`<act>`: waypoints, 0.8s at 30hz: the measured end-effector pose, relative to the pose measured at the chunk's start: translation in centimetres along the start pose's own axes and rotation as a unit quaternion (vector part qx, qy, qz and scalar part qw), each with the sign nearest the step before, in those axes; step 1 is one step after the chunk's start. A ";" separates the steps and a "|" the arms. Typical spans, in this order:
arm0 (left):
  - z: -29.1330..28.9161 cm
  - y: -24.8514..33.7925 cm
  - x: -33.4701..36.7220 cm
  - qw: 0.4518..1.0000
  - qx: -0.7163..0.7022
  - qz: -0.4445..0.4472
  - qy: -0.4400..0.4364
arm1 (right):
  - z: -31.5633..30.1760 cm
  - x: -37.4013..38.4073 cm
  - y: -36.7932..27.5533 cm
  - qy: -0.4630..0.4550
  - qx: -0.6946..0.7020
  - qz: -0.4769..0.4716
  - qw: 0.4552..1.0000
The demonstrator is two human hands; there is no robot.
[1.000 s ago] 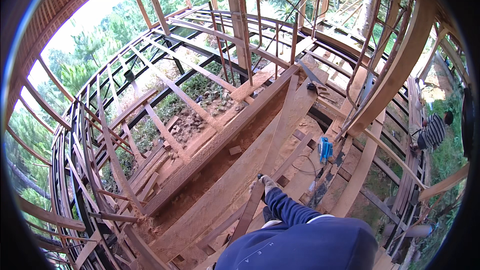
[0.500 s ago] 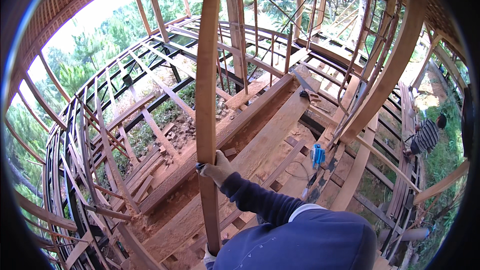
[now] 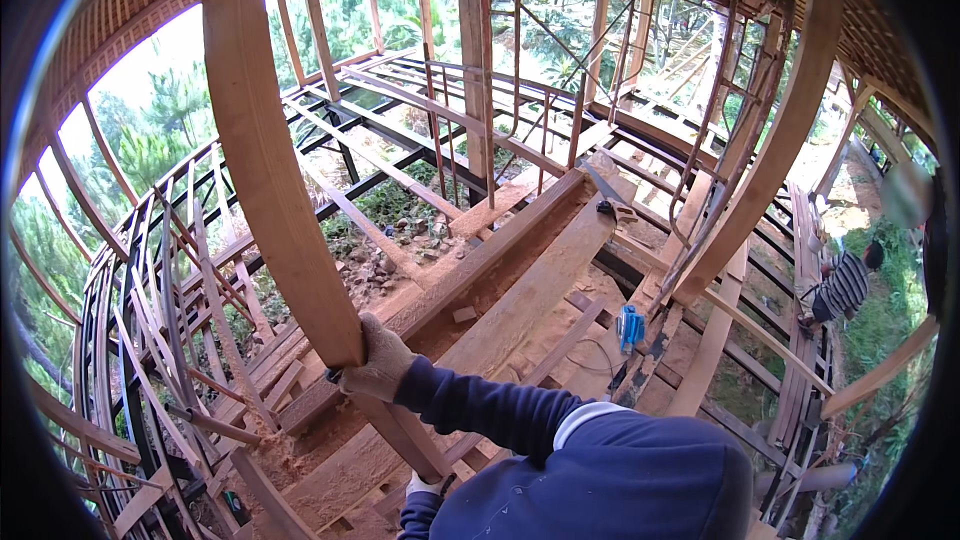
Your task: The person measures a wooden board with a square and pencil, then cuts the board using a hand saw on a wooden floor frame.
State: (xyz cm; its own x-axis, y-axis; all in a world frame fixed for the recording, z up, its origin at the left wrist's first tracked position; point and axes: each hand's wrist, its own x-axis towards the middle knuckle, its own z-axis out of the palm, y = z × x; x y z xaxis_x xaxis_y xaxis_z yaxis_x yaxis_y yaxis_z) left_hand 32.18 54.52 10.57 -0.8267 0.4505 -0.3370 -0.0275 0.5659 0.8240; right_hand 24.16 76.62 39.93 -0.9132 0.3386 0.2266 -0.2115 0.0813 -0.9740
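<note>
A long wooden plank (image 3: 270, 140) stands tilted before me, its upper end leaning to the left and running past the top of the view. My right hand (image 3: 378, 360), in a tan work glove, is closed around the plank at about mid-height in view. Lower down, my left hand (image 3: 424, 485), also gloved, grips the plank near its bottom end; my sleeve and the wood hide part of it. Beneath the plank lie thick, sawdust-covered beams (image 3: 560, 265).
A handsaw (image 3: 608, 195) rests at the far end of a beam. A blue power tool (image 3: 630, 328) with a cable sits on the boards to the right. Open floor joists (image 3: 390, 175) leave gaps above the ground. Rusty scaffolding (image 3: 720, 110) and a leaning post (image 3: 765, 170) stand right. Another person (image 3: 848, 280) crouches far right.
The plank has gone from nearly upright to tilted, its upper part swinging left. My right hand has moved left and slightly down with it; the left hand stays low on the plank.
</note>
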 end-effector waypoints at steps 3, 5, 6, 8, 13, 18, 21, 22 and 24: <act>-2.7 4.2 1.5 0.998 0.029 -0.025 -0.040 | 1.1 -0.5 -0.5 -0.031 0.017 0.009 0.999; -4.4 5.6 1.8 0.997 -0.074 0.013 -0.008 | 2.8 -0.9 -1.0 -0.044 -0.021 -0.045 0.998; -4.6 8.6 1.2 0.991 -0.121 0.050 0.008 | 2.5 -1.2 -0.9 -0.035 -0.049 -0.066 0.996; -5.4 9.6 1.1 0.972 -0.142 0.160 0.098 | 3.5 -1.9 -2.5 -0.076 -0.052 -0.050 0.994; -8.0 9.3 0.8 0.963 -0.160 0.177 0.124 | 6.4 -3.7 -4.6 -0.134 -0.109 -0.077 0.982; -8.0 10.2 1.2 0.945 -0.231 0.187 0.140 | 6.3 -4.0 -3.2 -0.208 -0.151 -0.202 0.945; -10.0 9.0 -1.9 0.919 -0.301 0.170 0.189 | 4.4 -6.1 2.9 -0.298 -0.203 -0.227 0.905; -10.8 8.3 -3.4 0.909 -0.327 0.165 0.198 | 2.8 -8.0 5.5 -0.299 -0.239 -0.225 0.896; -13.3 6.4 -6.9 0.948 -0.183 0.182 0.185 | -0.5 -13.4 10.9 -0.321 -0.362 -0.130 0.865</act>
State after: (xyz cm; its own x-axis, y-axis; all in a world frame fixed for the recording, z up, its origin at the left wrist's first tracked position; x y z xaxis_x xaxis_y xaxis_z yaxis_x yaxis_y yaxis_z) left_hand 30.21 45.83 24.19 -0.9574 0.2587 0.1282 0.1613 0.1111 0.9806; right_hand 34.24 73.44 26.26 -0.9216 -0.3518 0.1638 -0.3784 0.7211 -0.5803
